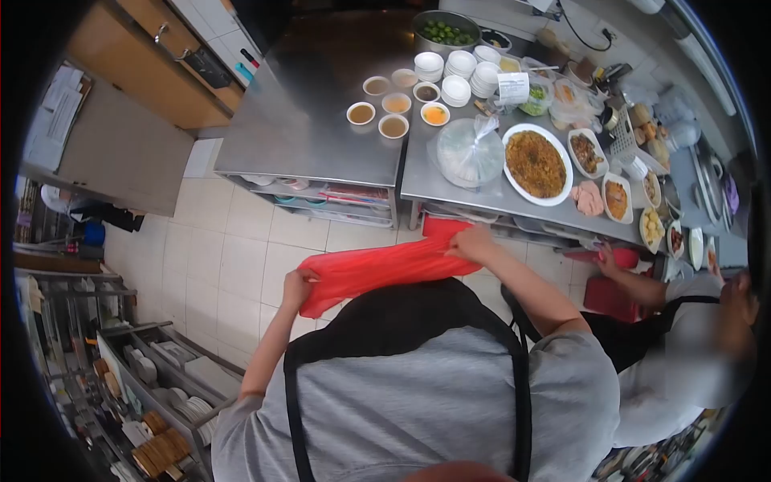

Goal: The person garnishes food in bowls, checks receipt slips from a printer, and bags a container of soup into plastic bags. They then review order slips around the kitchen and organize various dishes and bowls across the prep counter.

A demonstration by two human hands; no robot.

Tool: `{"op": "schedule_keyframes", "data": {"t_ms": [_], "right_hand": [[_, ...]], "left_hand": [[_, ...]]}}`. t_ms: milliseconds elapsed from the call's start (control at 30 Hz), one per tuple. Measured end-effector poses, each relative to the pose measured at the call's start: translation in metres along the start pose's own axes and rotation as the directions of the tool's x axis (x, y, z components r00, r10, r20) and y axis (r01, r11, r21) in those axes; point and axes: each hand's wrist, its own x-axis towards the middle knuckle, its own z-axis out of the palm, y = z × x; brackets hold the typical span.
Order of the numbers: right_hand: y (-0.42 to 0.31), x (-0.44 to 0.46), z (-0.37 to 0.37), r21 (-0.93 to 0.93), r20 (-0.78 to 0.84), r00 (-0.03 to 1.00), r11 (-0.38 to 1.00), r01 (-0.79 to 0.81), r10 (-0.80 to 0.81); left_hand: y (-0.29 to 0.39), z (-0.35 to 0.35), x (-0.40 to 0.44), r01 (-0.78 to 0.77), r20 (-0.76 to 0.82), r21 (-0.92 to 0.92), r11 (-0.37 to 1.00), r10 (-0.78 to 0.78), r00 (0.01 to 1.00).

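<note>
A red plastic bag (377, 269) is stretched sideways in front of my black apron (385, 317), above the tiled floor. My left hand (299, 287) is closed on its left end. My right hand (472, 244) pinches the other end, close to the counter's front edge. On the counter beyond my right hand sit a knotted clear plastic bag (468, 153) around something round and pale, and a white oval platter (511, 178) of brownish-orange food. Several small cups of sauce (393, 126) stand farther left on the steel surface.
At the right, a co-worker (675, 353) stands close by, one hand (614, 261) near a pink-red object. Stacked white bowls (456, 90), a pot of green produce (446, 34) and several food dishes (589, 154) occupy the counter. Open drawers of dishes (165, 373) lie at lower left.
</note>
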Motion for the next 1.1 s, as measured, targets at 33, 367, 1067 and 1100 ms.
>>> {"op": "schedule_keyframes", "data": {"t_ms": [33,367,1067,1100], "right_hand": [[-0.015,0.001,-0.004,0.011,0.002,1.000,1.000,-0.017,0.017],[0.047,0.078,-0.106,0.543,-0.616,0.323,0.684,-0.487,0.719],[-0.081,0.094,-0.236,0.681,-0.676,0.401,0.318,0.659,0.618],[-0.093,0.112,-0.221,0.684,-0.664,0.457,0.233,0.691,0.592]], "left_hand": [[-0.032,0.003,0.013,0.053,-0.251,0.343,0.938,0.037,0.967],[0.103,-0.001,0.052,-0.349,0.155,0.535,0.770,0.316,0.936],[0.228,-0.116,0.177,0.070,0.489,-0.636,0.768,0.331,0.807],[0.223,-0.124,0.181,0.097,0.485,-0.671,0.735,0.336,0.807]]}}
